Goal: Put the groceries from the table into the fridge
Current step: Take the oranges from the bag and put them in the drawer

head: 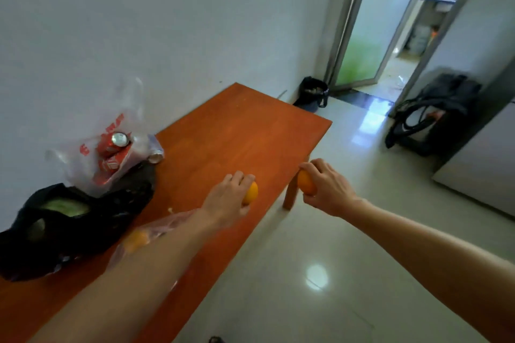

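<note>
the left hand (228, 198) holds an orange (250, 193) over the orange-brown counter (223, 133), fingers curled shut around it. the right hand (326, 186) grips a second orange (306, 182) past the counter's 3 o'clock edge, above the floor (320, 273). at 9 o'clock on the counter lie a clear bag of red cans (111, 156) and a black bag (69, 225); a third orange in thin plastic (136, 239) lies under the left forearm.

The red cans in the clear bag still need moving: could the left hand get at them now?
Probably not: the left hand already holds an orange, though nothing blocks the cans.
</note>
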`<state>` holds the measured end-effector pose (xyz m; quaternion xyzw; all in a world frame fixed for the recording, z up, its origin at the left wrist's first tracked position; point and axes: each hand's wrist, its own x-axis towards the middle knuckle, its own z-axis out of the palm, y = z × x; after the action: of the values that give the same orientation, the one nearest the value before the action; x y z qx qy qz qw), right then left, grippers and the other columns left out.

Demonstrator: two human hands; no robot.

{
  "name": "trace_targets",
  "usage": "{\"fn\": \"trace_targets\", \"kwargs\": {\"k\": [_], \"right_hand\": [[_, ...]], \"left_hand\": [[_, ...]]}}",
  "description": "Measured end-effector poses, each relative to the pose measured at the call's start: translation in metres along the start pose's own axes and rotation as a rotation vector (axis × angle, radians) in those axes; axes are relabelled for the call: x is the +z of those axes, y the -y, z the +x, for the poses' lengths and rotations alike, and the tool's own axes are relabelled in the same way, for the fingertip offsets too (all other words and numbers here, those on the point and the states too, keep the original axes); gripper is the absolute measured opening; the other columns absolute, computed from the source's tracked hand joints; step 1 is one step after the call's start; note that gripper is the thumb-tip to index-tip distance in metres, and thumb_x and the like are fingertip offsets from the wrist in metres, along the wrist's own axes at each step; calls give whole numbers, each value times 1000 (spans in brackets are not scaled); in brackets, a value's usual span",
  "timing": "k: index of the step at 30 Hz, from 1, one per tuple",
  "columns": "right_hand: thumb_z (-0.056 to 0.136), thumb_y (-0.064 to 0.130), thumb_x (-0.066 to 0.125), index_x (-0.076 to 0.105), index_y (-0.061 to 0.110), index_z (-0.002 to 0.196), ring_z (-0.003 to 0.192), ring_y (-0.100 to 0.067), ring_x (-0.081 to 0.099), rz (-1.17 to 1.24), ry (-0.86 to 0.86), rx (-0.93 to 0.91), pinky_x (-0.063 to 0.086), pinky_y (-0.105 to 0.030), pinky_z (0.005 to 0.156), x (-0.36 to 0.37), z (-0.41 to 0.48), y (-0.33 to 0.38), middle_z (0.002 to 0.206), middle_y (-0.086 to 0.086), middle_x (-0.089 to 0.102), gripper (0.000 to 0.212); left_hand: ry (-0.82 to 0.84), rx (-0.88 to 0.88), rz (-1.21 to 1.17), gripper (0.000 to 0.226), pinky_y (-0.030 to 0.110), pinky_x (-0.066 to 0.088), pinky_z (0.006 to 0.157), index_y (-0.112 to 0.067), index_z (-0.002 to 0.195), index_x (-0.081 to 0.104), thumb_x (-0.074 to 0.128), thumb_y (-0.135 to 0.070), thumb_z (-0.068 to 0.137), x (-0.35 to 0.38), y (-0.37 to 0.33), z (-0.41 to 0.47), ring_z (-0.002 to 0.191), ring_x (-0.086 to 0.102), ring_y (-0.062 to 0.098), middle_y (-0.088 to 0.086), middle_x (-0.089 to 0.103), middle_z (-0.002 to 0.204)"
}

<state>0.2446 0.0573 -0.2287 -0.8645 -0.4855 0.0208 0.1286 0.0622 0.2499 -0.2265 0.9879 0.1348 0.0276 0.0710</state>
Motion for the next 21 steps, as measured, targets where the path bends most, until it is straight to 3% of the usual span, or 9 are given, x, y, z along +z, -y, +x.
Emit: {"fn": "trace_targets", "kwargs": {"k": [10,16,21], "right_hand": [[68,31,77,44,23,135,109,-33,52,-121,-167,333,52,-40,75,-96,-131,-204,129,-9,47,75],[69,33,77,43,23,135,109,-30,51,-170,-234,484,50,-37,75,-128,-139,-326,130,-8,44,75],[69,34,78,42,25,134,107,-28,52,-176,-303,631,49,-35,76,-173,-128,-438,127,-7,45,75]], "left_hand": [[7,387,28,67,40,53,74,-17,130,48,74,-29,70,-1,-221,148,98,57,30,8,55,117],[-18,551,24,66,41,52,68,-16,132,45,71,-29,73,22,-318,276,98,57,32,10,54,120],[-24,668,4,64,39,51,74,-18,133,43,69,-32,76,32,-406,398,101,55,30,8,52,123]]}}
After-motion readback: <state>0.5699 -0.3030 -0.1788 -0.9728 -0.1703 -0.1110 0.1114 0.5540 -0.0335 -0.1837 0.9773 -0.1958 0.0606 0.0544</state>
